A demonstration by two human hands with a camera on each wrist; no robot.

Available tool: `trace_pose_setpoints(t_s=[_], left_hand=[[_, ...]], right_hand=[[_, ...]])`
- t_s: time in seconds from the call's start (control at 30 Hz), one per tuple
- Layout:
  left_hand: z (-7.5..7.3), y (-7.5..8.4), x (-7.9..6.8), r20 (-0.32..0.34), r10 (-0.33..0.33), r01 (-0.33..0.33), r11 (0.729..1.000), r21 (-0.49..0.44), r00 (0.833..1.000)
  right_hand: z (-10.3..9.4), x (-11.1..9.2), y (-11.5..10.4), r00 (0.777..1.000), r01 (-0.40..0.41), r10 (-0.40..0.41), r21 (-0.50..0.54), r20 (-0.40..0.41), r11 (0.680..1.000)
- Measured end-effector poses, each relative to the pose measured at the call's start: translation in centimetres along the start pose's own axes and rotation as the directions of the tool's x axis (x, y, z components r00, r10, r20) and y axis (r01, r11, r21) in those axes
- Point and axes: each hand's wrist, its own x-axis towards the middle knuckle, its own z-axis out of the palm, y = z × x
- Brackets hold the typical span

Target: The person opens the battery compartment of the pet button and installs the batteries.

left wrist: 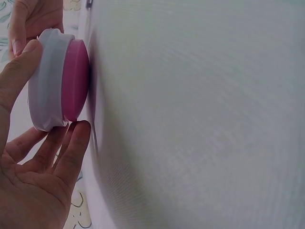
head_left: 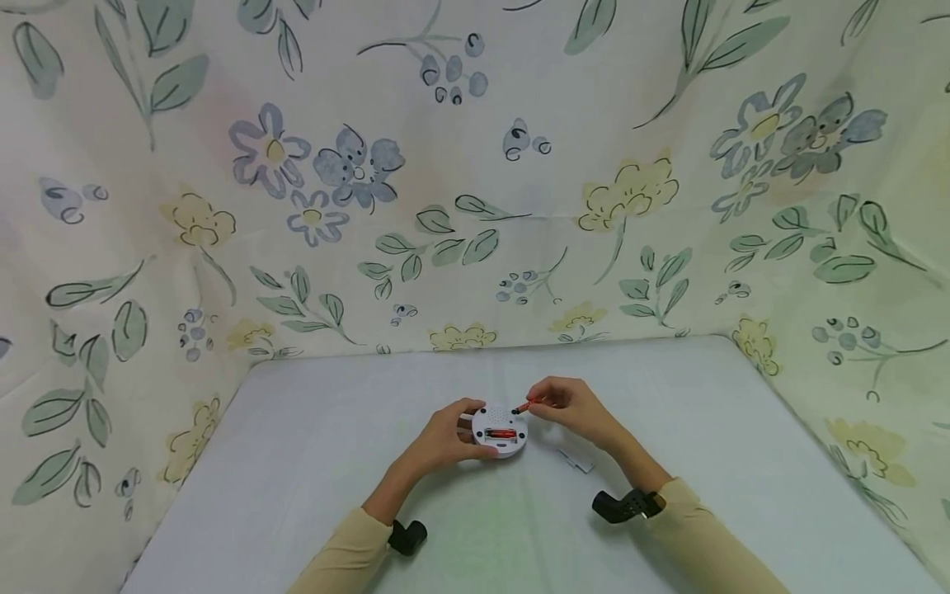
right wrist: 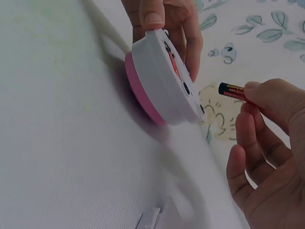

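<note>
A round white device [head_left: 500, 419] with a pink face [left wrist: 76, 80] is held just over the table, pink side down. Its back, turned up, shows speaker holes, small dark pads and an uncovered battery compartment with a red battery [head_left: 501, 433] inside. My left hand [head_left: 444, 437] grips the device by its rim from the left, thumb on the near side and fingers round the far side. Between thumb and forefinger, my right hand [head_left: 570, 406] pinches a red-and-black AAA battery [right wrist: 232, 91], held beside the right edge of the device and apart from it.
A small white cover piece [head_left: 576, 460] lies on the white-covered table [head_left: 341, 429], to the right of the device and below the right hand. Floral cloth [head_left: 460, 190] hangs behind and along both sides of the table. Each wrist wears a black camera [head_left: 629, 505].
</note>
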Motion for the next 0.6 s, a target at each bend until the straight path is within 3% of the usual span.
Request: trace_pose_setpoints(t_s=[0.6], left_hand=[[0.14, -0.02, 0.08, -0.002, -0.007, 0.007, 1.000, 0.011, 1.000]], right_hand=[[0.31, -0.03, -0.13, 0.999, 0.029, -0.024, 0.133, -0.039, 0.991]])
